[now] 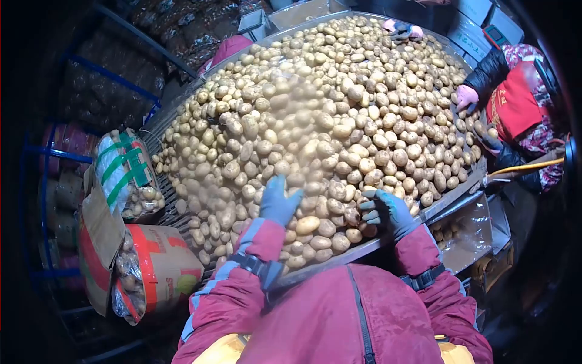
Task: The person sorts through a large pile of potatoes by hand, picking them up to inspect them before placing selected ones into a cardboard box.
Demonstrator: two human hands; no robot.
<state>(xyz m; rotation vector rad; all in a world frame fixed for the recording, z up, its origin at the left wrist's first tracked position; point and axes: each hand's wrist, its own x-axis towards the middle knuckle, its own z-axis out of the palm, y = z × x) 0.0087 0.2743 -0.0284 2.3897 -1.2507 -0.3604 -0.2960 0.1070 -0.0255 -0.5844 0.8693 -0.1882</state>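
Observation:
A heap of potatoes (376, 109) covers the wide sorting table in front of me. My left hand (280, 201), in a blue glove, rests at the near side of the heap, thumb apart from the fingers and potatoes around it. Below it lies a larger yellow potato (308, 225). Close to the front rim is my right hand (391, 211), also gloved, with its fingers apart and pointing left over the potatoes. A darker potato (367, 229) lies just under its fingertips. Neither hand visibly grips a potato. Part of the heap's middle is blurred.
A metal rim (339, 257) edges the table near my body. At left stand an open carton (167, 261) and a bag of potatoes with green tape (127, 173). A co-worker's pink-gloved hand (465, 97) is at right; another gloved hand (403, 29) reaches in at the far side.

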